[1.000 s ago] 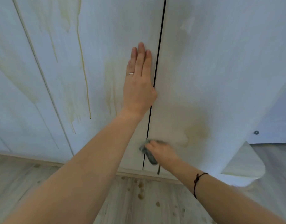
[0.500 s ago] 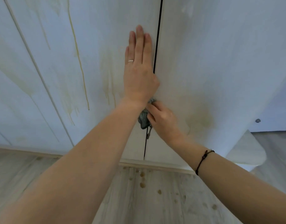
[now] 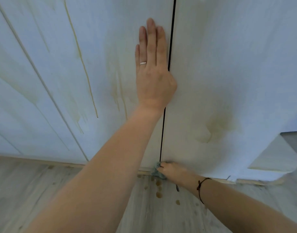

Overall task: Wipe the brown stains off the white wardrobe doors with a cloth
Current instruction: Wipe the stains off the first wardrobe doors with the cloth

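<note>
My right hand [image 3: 173,172] has dropped from beside the left wrist to the bottom edge of the wardrobe doors [image 3: 228,64], fingers curled round the cloth [image 3: 157,172]: one downward stroke complete. Left hand [image 3: 152,73] stays flat, fingers [image 3: 151,39] pressed together. Brown stains [image 3: 216,126] remain above the right fingers; wiping is unfinished.

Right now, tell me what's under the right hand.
A blue-grey cloth, gripped by the right hand low on the door. Only its left edge shows; the rest is covered.
</note>
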### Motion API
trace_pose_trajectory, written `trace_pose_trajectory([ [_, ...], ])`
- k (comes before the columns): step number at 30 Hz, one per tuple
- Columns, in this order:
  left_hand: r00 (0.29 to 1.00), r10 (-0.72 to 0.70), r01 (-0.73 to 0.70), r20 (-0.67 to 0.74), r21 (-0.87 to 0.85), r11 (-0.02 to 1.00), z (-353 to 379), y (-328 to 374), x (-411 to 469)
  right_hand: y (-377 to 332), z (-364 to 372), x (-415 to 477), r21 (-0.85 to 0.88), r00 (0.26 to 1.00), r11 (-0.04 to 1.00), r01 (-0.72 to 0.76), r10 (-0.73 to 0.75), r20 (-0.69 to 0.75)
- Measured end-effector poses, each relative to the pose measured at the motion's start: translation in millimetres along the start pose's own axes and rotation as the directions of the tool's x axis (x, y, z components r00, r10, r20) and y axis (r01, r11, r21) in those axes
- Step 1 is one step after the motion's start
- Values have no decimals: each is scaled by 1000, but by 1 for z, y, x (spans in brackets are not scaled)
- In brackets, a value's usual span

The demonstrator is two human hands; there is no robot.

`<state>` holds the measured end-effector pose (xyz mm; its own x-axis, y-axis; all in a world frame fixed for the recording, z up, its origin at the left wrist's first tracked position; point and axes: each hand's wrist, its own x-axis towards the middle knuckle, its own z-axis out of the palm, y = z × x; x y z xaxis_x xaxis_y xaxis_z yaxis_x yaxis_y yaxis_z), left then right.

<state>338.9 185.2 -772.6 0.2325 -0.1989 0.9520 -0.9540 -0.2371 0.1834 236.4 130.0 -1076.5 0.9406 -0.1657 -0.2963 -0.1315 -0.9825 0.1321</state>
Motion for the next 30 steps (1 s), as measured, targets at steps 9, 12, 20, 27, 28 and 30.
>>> trace_pose_trajectory([
  [9,995,32,-39,96,67,997,-7,0,-10,19,-103,-49,121,917,989,-79,120,-379],
  [12,992,39,-50,116,88,995,-6,-3,-12,47,-172,-84,90,476,995,-33,95,-874],
  [20,993,-22,11,117,92,996,3,6,-24,99,-178,-117,105,104,953,-285,139,-985],
  [27,996,-9,2,87,80,997,5,3,-24,79,-37,-109,-104,818,977,-186,95,-567],
  [28,996,-14,7,85,77,997,6,2,-25,80,-43,-108,-123,805,975,-185,78,-588],
  [30,998,-24,19,66,69,997,10,3,-25,90,-73,-107,-146,667,966,-211,34,-744],
])
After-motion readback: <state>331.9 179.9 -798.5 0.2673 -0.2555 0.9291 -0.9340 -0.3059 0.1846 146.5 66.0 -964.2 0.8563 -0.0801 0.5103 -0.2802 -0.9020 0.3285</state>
